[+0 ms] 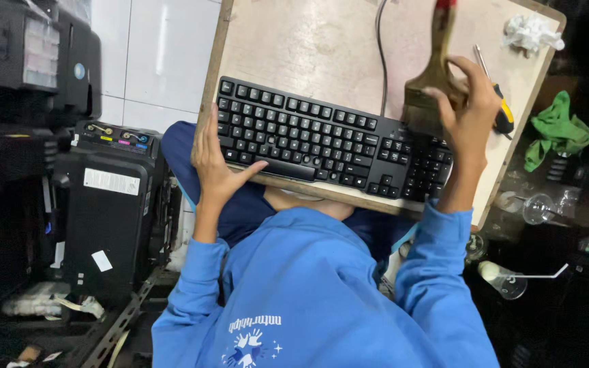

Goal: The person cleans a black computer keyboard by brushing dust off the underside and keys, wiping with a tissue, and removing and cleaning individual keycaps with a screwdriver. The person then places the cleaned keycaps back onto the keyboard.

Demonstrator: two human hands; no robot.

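A black keyboard [322, 140] lies slanted across a wooden board [294, 48] resting on my lap. My left hand [216, 167] grips the keyboard's left end, thumb lying over the front edge near the space bar. My right hand [468, 109] holds a wide paintbrush [434, 82] with a wooden handle and red tip, its bristles pressed down on the keys at the keyboard's right side. The keyboard's cable [380, 41] runs away over the board.
A screwdriver [502, 112] with a yellow and black handle and a crumpled white tissue [532, 31] lie on the board's right part. Black printers [107, 204] stand at left. A green cloth [557, 129] and clear glasses [506, 276] sit at right.
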